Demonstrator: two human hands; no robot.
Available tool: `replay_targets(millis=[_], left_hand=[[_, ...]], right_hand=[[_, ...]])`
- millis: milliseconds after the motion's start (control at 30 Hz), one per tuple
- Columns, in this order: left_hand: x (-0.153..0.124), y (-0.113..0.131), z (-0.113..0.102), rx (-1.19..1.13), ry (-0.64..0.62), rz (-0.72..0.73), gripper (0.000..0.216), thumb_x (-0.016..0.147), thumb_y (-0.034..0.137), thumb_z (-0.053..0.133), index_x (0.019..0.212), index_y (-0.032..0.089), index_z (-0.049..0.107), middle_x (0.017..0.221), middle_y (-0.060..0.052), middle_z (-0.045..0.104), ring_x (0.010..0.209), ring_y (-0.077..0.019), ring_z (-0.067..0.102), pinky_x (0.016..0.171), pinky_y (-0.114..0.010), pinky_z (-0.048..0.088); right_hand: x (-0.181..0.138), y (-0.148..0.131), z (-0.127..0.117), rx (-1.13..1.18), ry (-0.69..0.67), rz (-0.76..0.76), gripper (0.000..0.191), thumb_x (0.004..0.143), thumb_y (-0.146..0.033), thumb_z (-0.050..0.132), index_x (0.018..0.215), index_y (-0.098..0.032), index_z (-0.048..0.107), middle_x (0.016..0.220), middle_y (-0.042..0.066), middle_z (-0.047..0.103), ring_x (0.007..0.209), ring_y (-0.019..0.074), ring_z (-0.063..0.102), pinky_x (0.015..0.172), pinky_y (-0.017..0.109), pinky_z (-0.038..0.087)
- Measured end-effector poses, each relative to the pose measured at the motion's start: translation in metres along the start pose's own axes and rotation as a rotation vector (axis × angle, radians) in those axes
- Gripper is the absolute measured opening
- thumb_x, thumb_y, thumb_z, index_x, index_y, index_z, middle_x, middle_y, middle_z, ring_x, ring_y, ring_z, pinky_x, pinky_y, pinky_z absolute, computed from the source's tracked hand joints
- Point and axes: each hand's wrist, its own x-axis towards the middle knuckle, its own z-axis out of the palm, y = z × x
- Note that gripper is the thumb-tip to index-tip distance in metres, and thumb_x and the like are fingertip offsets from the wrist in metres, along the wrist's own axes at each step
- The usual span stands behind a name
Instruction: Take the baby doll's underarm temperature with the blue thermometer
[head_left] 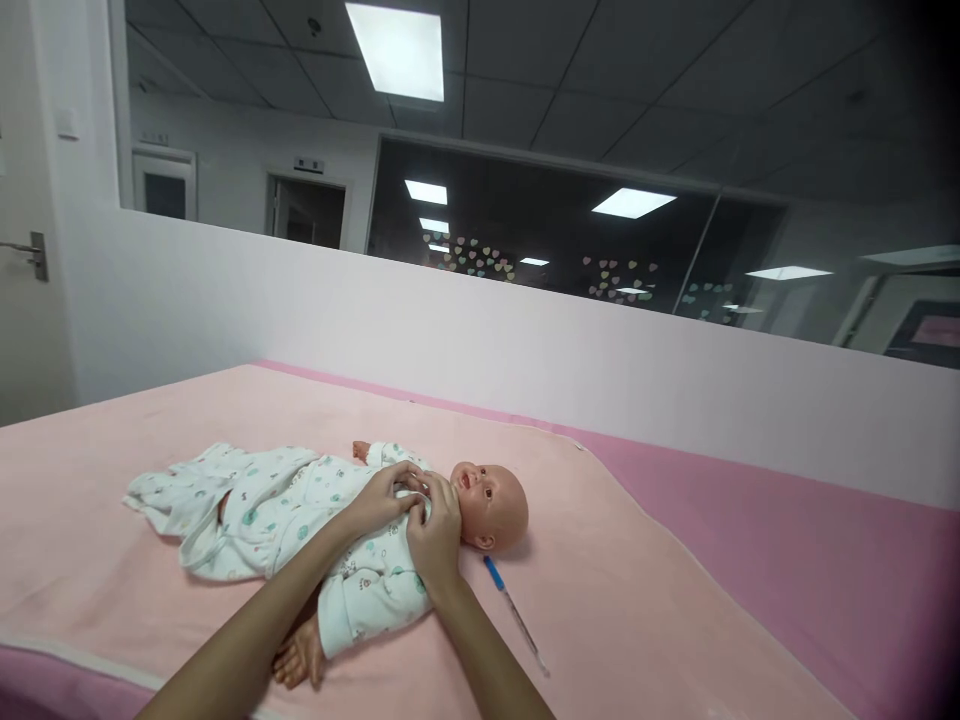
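Observation:
A baby doll (491, 505) lies on its back, its bald head to the right, in a white patterned romper (292, 510). My left hand (384, 497) rests on the doll's chest with bent fingers at the romper's neckline. Close beside it, just below the doll's chin, my right hand (436, 525) has its fingers curled onto the same neckline cloth. Both hands appear to pinch the fabric, though their fingertips partly hide it. One doll hand (300, 655) sticks out of the near sleeve. The leg end of the romper lies loose and flat at the left.
A slim clear stick with a blue end (510, 605), perhaps a thermometer, lies near the doll's head. Everything rests on a pink sheet (637, 600) over a padded surface. Behind it stand a white low wall (450, 340) and a window. A door (30, 250) is at the left.

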Motion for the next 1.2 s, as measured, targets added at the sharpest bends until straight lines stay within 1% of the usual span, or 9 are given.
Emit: replay_targets(millis=[200, 333, 467, 567, 633, 733, 833, 1000, 1200], left_hand=[[-0.0006, 0.0030, -0.0013, -0.102, -0.015, -0.025, 0.032, 0.068, 0.013, 0.058, 0.099, 0.016, 0.053, 0.080, -0.001, 0.058, 0.083, -0.0161, 0.056, 0.079, -0.029, 0.044], [-0.0019, 0.0073, -0.0003, -0.090, -0.005, 0.002, 0.023, 0.069, 0.014, 0.056, 0.092, 0.016, 0.055, 0.081, -0.001, 0.057, 0.082, -0.0155, 0.054, 0.077, -0.028, 0.043], [-0.0025, 0.0065, -0.0003, -0.025, 0.040, 0.035, 0.012, 0.071, 0.019, 0.056, 0.083, 0.016, 0.055, 0.076, 0.000, 0.056, 0.072, -0.0129, 0.052, 0.069, -0.025, 0.042], [-0.0026, 0.0048, -0.0008, -0.076, 0.077, 0.004, 0.014, 0.070, 0.021, 0.059, 0.082, 0.016, 0.054, 0.073, 0.002, 0.058, 0.062, -0.0105, 0.052, 0.061, -0.023, 0.041], [-0.0025, 0.0044, -0.0016, -0.143, 0.092, -0.041, 0.018, 0.069, 0.022, 0.061, 0.084, 0.016, 0.053, 0.074, 0.000, 0.062, 0.061, -0.0109, 0.055, 0.059, -0.023, 0.042], [-0.0025, 0.0045, -0.0035, -0.219, 0.108, -0.107, 0.020, 0.068, 0.024, 0.064, 0.084, 0.015, 0.056, 0.072, -0.002, 0.066, 0.066, -0.0145, 0.061, 0.062, -0.025, 0.045], [-0.0028, 0.0056, -0.0047, -0.244, 0.122, -0.143, 0.022, 0.066, 0.023, 0.066, 0.085, 0.015, 0.059, 0.073, -0.004, 0.069, 0.073, -0.0174, 0.063, 0.067, -0.027, 0.048], [-0.0032, 0.0085, -0.0039, -0.234, 0.148, -0.150, 0.020, 0.065, 0.022, 0.067, 0.082, 0.014, 0.062, 0.078, -0.006, 0.070, 0.077, -0.0186, 0.065, 0.071, -0.027, 0.049], [-0.0022, 0.0066, -0.0045, -0.227, 0.110, -0.147, 0.024, 0.065, 0.024, 0.068, 0.086, 0.013, 0.062, 0.079, -0.007, 0.070, 0.078, -0.0196, 0.065, 0.072, -0.029, 0.049]], right_hand=[[0.0003, 0.0041, 0.0061, 0.048, 0.029, 0.002, 0.035, 0.067, -0.002, 0.036, 0.093, -0.017, 0.053, 0.097, 0.008, 0.055, 0.094, 0.0198, 0.049, 0.083, 0.033, 0.041], [0.0007, 0.0025, 0.0053, 0.074, 0.036, 0.001, 0.032, 0.068, -0.002, 0.036, 0.090, -0.018, 0.052, 0.090, 0.006, 0.053, 0.086, 0.0183, 0.050, 0.077, 0.030, 0.043], [-0.0003, -0.0013, 0.0033, 0.093, 0.066, -0.044, 0.027, 0.071, -0.003, 0.036, 0.087, -0.019, 0.052, 0.085, 0.005, 0.053, 0.081, 0.0170, 0.050, 0.073, 0.029, 0.043], [-0.0002, -0.0036, 0.0021, 0.084, 0.069, -0.071, 0.028, 0.073, -0.002, 0.035, 0.087, -0.019, 0.053, 0.084, 0.005, 0.052, 0.080, 0.0165, 0.050, 0.073, 0.029, 0.043], [0.0002, -0.0046, 0.0014, 0.070, 0.053, -0.071, 0.030, 0.072, -0.002, 0.035, 0.089, -0.019, 0.054, 0.085, 0.005, 0.051, 0.081, 0.0164, 0.049, 0.073, 0.029, 0.043], [0.0009, -0.0055, 0.0008, 0.050, 0.028, -0.055, 0.031, 0.071, -0.002, 0.037, 0.089, -0.019, 0.054, 0.085, 0.005, 0.050, 0.080, 0.0166, 0.049, 0.072, 0.029, 0.043], [0.0009, -0.0057, 0.0012, 0.045, 0.023, -0.045, 0.028, 0.073, -0.003, 0.037, 0.089, -0.019, 0.054, 0.084, 0.004, 0.049, 0.079, 0.0166, 0.049, 0.070, 0.029, 0.043], [-0.0004, -0.0039, 0.0031, 0.043, 0.044, -0.037, 0.024, 0.078, -0.006, 0.036, 0.085, -0.019, 0.054, 0.083, 0.005, 0.049, 0.079, 0.0172, 0.049, 0.071, 0.031, 0.043], [-0.0006, -0.0029, 0.0038, 0.101, 0.059, 0.017, 0.021, 0.076, -0.007, 0.038, 0.084, -0.019, 0.053, 0.082, 0.004, 0.050, 0.079, 0.0165, 0.051, 0.073, 0.030, 0.044]])
